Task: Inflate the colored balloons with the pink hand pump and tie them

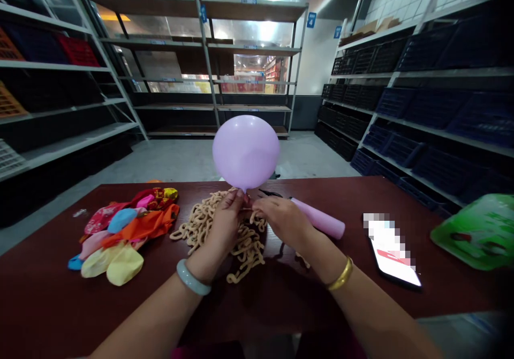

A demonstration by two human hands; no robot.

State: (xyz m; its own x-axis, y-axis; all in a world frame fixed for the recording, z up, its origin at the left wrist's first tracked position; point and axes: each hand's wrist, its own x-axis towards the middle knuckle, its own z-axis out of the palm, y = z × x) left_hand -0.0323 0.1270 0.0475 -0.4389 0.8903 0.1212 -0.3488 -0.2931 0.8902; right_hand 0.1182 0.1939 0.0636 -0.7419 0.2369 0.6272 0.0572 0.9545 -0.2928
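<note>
A dark red table is stretching beneath two bare forearms, a pale bracelet circling the left wrist and a gold bangle the right. Well to the right of the right hand, a phone is lying with its screen lit; farther out, a green bag is resting near the table's edge.

The left hand is pinching the neck of a purple balloon, while the right hand is curling its fingers close beside it; whether they are gripping the neck, a strand or nothing, the view is not revealing. Tan loops are spreading under and around both hands. Limp balloons are piling up left of the left hand, and a pink tube is lying just beyond the right.

The swollen balloon is standing just beyond the fingertips, and that pinch is looking like the weak point: a slackening thumb could be letting air rush out, and a hard twist or a fingernail could be splitting the stretched neck. Loops crowding the fingers could be snagging. A thin dark tool, beyond the right hand, could be pricking the balloon if sharp; its tip is too small to judge.

Behind, tall shelves are lining the grey floor.
</note>
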